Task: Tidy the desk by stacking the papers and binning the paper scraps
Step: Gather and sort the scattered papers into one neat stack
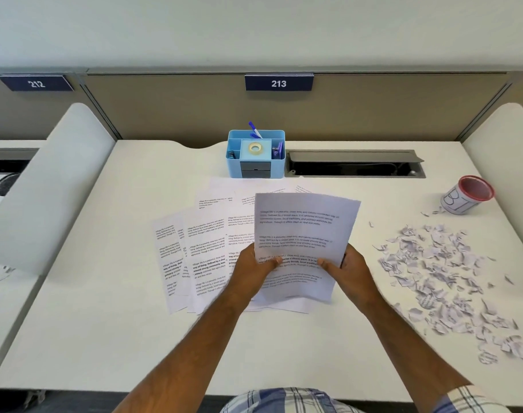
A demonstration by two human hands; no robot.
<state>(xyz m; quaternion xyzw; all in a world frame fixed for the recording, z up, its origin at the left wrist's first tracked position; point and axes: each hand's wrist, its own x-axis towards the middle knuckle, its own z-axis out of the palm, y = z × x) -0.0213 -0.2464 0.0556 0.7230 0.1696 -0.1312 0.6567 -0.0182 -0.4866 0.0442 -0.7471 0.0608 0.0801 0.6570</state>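
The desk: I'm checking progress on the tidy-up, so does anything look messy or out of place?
Yes. Torn paper scraps litter the desk's right side, outside the small red-rimmed bin. Printed sheets lie fanned askew at centre, unstacked; both hands hold one sheet.

Matt desk [135,338]; paper sheets [206,248]; glossy plastic organiser [255,171]

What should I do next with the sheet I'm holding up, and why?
Probably lay the sheet down square on one of the printed pages fanned out on the desk, as the start of a stack. Both your left hand and right hand have a grip on its lower edge, the other pages lie spread and overlapping, and the scraps are untouched.
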